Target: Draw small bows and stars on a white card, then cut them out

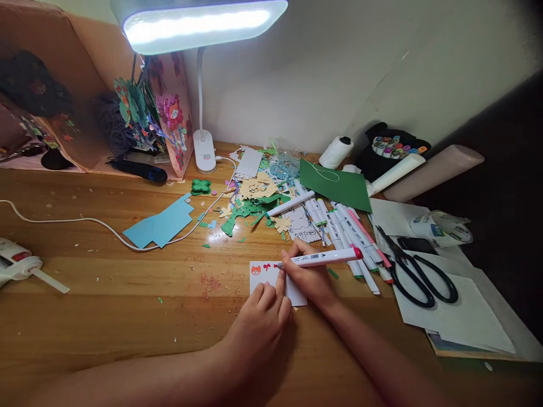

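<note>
A small white card (296, 294) lies on the wooden table (127, 316), bearing an orange animal face and red bows along its top edge. In my right hand (309, 274) is a white marker (322, 258) with a red end, its tip touching the card beside the bows. My left hand (265, 316) rests on the card's lower part, its index finger stretched toward the marker tip and the other fingers curled, holding nothing else.
Beyond the card are paper scraps (254, 192), with several markers (345, 232) to their right. Black scissors (418, 274) lie on white papers at right. Blue paper (163, 223), a lamp base (204, 151) and a glue gun (19, 263) stand or lie leftward.
</note>
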### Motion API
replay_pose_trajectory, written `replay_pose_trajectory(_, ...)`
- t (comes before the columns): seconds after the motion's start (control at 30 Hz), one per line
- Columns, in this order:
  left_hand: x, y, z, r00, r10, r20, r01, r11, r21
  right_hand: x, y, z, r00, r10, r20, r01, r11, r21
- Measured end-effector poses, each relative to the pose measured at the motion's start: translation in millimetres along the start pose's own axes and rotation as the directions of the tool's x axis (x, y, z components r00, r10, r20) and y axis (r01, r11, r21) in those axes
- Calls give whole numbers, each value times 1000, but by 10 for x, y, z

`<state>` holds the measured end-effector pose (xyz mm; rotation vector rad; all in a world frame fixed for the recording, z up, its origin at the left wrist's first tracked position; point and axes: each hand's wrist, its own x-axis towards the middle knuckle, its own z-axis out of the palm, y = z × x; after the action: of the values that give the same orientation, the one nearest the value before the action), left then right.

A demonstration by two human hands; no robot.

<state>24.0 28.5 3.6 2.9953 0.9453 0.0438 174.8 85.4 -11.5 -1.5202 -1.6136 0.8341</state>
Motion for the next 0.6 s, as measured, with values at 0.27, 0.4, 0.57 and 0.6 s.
replay_pose_trajectory(0.27, -2, 23, 5, 999, -42, -31, 43, 999, 34, 0, 23, -10, 1000, 0, -4, 0, 998, 61)
replay_pose_trajectory(0.4, -6, 16, 1, 1000, -14, -25, 15, 1000, 15, -15, 24, -14, 1000, -5, -26, 7, 998, 65)
replay_pose_trajectory(0.57, -6, 9, 35, 1000, -5, -5, 5, 1000, -14, -23, 32, -10, 999, 17, 28, -17, 1000, 14)
replay_pose_trajectory(0.6, -4, 8, 40, 1000, -10, -1, 10, 1000, -19, -20, 37, -7, 1000, 15, 15, -15, 1000, 14)
